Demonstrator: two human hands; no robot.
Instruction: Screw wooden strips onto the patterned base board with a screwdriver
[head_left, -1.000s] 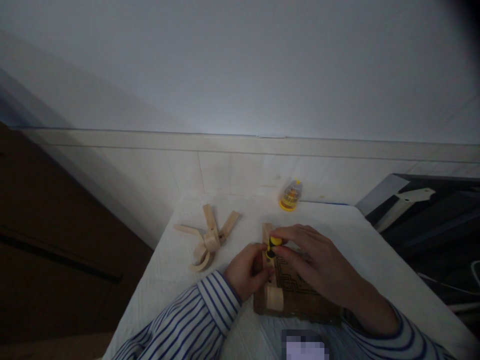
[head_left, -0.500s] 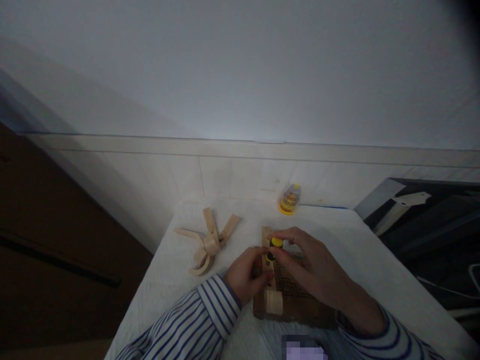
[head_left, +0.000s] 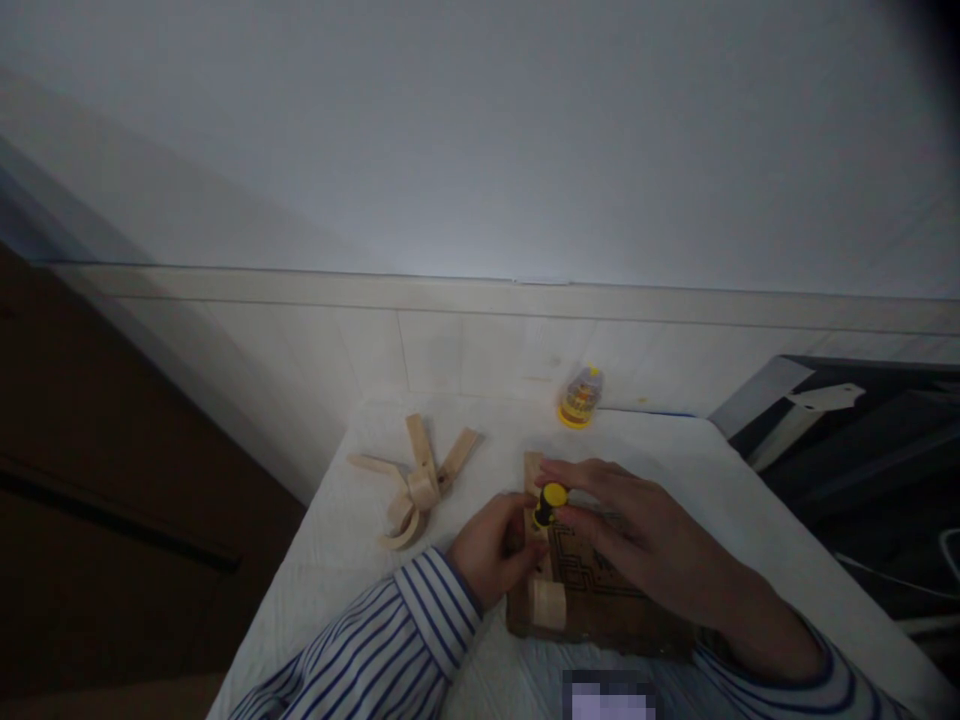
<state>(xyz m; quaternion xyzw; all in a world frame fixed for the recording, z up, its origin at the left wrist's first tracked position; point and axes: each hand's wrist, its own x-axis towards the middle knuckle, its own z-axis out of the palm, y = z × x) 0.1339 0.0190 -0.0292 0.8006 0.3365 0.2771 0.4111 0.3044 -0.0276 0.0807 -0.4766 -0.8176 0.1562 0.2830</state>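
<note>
The right hand [head_left: 660, 545] has shifted on the yellow-black screwdriver [head_left: 553, 497], loosely pinching its cap over the wooden strip [head_left: 533, 467], which the half-closed left hand [head_left: 491, 550] grips, long axis pointing wallward between them.

Yellow-black tool [head_left: 553, 497]: tip hidden. Board [head_left: 600, 630]: partly covered. Yellow container [head_left: 577, 404]: print unreadable.

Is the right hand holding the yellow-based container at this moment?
No, the right hand has its fingers on a yellow-and-black handle, while the yellow-based container stands apart near the far edge of the table.
</note>
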